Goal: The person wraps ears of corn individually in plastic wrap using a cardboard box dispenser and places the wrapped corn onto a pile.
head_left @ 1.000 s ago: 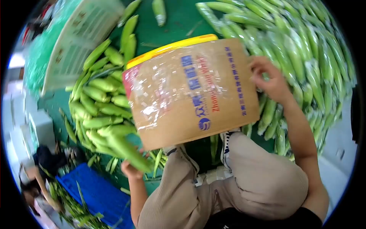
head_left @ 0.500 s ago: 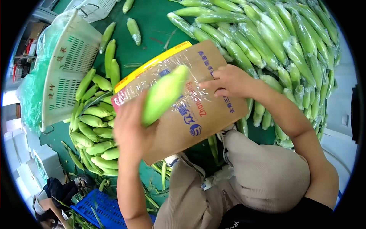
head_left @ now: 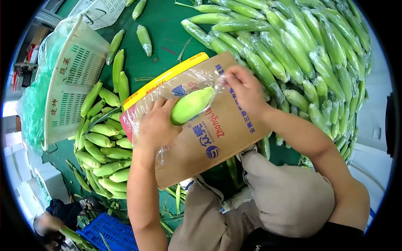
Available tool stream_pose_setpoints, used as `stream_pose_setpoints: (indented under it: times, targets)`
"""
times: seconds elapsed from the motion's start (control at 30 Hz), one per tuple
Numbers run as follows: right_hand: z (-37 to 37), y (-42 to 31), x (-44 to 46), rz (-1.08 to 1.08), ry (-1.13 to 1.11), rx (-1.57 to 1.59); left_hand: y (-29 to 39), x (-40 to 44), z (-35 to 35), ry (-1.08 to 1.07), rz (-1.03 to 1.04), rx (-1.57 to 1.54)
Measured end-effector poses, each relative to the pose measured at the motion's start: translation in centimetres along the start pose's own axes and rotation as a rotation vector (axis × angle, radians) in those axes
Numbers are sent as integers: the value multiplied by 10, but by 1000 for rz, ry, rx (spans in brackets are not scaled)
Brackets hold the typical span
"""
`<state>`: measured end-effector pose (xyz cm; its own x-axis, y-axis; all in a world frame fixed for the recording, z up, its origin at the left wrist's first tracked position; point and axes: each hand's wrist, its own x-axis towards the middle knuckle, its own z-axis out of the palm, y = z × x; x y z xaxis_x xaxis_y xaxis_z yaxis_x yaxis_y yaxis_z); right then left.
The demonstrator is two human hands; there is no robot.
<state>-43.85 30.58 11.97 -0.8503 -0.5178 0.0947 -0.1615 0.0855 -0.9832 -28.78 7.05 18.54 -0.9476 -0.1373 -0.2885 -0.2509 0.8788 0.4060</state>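
My left hand is closed around the lower end of a husked green ear of corn, which lies on clear plastic film over a flat cardboard box. The film is shiny and wrinkled. At the box's right side my right hand pinches the film's edge, near the tip of the corn; its fingers are slightly blurred. Blue and red print covers the cardboard, and a yellow printed strip runs along its far edge.
Film-wrapped corn is heaped at the right. Unwrapped ears are piled at the left, beside a white plastic crate with green netting. A blue crate and another person are at the lower left.
The ear of corn has come down onto the film with my left hand. My right hand has closed from spread fingers into a pinch at the film's edge.
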Motion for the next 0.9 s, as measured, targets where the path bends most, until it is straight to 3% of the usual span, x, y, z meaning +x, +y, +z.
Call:
stream_pose_setpoints:
  times: [0.1,0.2,0.3,0.33,0.37,0.43,0.47,0.57,0.63,0.67,0.7,0.77,0.83,0.87,0.9]
  targets:
    - [37,-11,29,-117,-180,-272,-5,11,-8,-73,36,10]
    - [56,-12,36,-393,-386,-637,-24,27,-8,-157,110,-106]
    - [73,-30,12,-661,-431,-1005,-32,30,-9,-131,122,-199]
    - [72,-36,17,-560,-584,-1064,-39,25,-8,-94,189,-280]
    - [70,-33,25,-507,-658,-1073,-47,15,-6,76,273,-258]
    - [71,-26,33,-439,-618,-943,-58,-32,8,532,45,-154]
    - [71,-24,33,-462,-619,-921,-62,-60,15,717,55,-106]
    - [69,-18,27,-461,-594,-900,-71,-126,48,456,-141,13]
    - [70,-29,30,-460,-617,-913,-76,-137,65,471,-313,-242]
    - [70,-34,35,-386,-677,-881,-78,-134,69,589,-185,9]
    - [69,-34,35,-395,-675,-886,-79,-131,73,668,-209,128]
    - [66,-35,34,-418,-675,-897,-84,-126,80,814,-297,31]
    - [56,-45,32,-320,-785,-912,-88,-130,92,1066,-540,-449]
    - [51,-49,29,-257,-839,-916,-88,-132,92,1163,-502,-660]
    - [49,-44,24,-295,-800,-890,-87,-141,91,1130,-440,-704]
